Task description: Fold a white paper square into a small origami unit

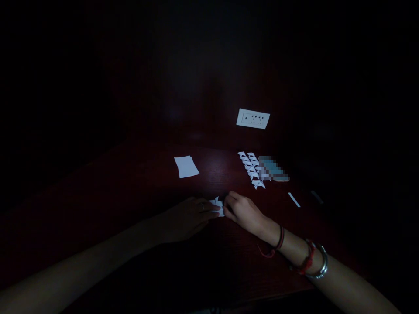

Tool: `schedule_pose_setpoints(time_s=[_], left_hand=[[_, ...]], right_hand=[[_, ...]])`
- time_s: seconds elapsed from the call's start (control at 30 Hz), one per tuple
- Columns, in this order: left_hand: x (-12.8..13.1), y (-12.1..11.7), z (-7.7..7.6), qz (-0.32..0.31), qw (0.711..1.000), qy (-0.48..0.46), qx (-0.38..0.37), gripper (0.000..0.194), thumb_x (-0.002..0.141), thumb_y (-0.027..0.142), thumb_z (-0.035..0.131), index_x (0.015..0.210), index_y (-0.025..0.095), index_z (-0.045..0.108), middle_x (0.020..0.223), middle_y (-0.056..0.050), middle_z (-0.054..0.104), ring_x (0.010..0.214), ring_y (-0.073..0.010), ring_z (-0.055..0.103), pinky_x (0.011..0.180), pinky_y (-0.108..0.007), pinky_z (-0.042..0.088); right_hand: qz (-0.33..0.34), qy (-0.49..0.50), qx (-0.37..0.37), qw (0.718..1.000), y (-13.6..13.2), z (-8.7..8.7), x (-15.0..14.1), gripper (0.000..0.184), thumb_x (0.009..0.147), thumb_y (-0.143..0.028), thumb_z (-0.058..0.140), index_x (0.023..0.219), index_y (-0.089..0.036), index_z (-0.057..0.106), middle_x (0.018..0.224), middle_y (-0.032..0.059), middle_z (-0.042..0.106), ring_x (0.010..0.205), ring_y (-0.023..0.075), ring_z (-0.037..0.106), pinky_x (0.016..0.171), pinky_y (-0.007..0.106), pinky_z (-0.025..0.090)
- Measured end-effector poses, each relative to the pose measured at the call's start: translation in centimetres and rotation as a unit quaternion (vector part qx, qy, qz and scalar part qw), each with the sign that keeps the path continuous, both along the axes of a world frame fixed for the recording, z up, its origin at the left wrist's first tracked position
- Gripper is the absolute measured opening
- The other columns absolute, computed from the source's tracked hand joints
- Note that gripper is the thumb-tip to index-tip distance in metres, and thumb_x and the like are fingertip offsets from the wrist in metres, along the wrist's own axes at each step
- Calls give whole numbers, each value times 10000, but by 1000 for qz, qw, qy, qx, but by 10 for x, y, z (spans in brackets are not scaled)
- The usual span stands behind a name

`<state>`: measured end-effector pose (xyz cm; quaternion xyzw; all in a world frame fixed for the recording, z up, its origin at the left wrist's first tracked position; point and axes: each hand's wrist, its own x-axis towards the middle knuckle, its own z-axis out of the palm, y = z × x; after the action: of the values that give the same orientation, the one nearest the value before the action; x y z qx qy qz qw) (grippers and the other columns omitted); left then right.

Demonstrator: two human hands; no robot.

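The scene is very dark. My left hand (188, 217) and my right hand (244, 212) meet on a dark reddish wooden table (131, 187). Between their fingertips lies a small white folded paper piece (218, 206). The left fingers press down on its left side, and the right fingers pinch its right edge. A ring shows on my left hand; threads and a metal bangle circle my right wrist. Beyond my right hand, several small folded white paper pieces (251, 168) lie in rows.
A small stack of white paper sheets (186, 166) lies on the table ahead of my left hand. A white wall socket plate (253, 118) is at the back. A blurred-out bluish object (274, 170) sits beside the folded pieces. A thin white paper strip (293, 199) lies to the right.
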<state>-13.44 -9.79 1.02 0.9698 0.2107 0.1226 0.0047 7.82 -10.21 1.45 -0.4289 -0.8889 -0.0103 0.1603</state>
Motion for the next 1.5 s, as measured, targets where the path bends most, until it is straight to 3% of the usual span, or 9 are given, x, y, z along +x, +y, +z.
schedule_pose_setpoints(time_s=[0.3, 0.63, 1.03, 1.27, 1.5], left_hand=[[-7, 3, -9, -13, 999, -37, 12, 375, 850, 183, 390, 1217, 255, 365, 1223, -13, 440, 1088, -188, 380, 875, -338, 291], [-8, 4, -10, -17, 999, -37, 14, 399, 836, 158, 406, 1221, 252, 357, 1221, -19, 437, 1084, -180, 397, 884, -342, 300], [-12, 4, -21, 14, 999, -21, 43, 388, 848, 181, 396, 1224, 267, 358, 1224, -13, 435, 1056, -201, 416, 866, -361, 314], [-8, -3, -15, 43, 998, -36, 25, 384, 844, 170, 398, 1217, 254, 366, 1228, -30, 419, 1045, -199, 430, 848, -351, 346], [-7, -8, -12, 58, 998, -18, -2, 449, 823, 128, 407, 1249, 232, 314, 1249, -37, 396, 1048, -210, 426, 854, -367, 362]], right_hand=[[126, -40, 16, 991, -6, 9, 8, 200, 809, -147, 423, 939, -182, 570, 856, 34, 517, 732, 101, 506, 703, 210, 411], [123, -44, 21, 991, -4, 4, 8, 238, 811, -144, 406, 993, -184, 554, 868, 36, 529, 724, 103, 514, 694, 214, 417], [98, -88, 46, 990, 0, 5, 14, 169, 767, -184, 442, 800, -157, 606, 749, 27, 551, 674, 128, 497, 714, 272, 383], [85, 44, -27, 995, 0, 5, 14, 205, 791, -168, 428, 930, -167, 579, 866, 21, 549, 734, 101, 514, 685, 205, 401], [70, 79, -77, 991, -3, 5, 6, 187, 766, -294, 512, 884, -160, 566, 825, 24, 532, 712, 111, 513, 652, 216, 409]])
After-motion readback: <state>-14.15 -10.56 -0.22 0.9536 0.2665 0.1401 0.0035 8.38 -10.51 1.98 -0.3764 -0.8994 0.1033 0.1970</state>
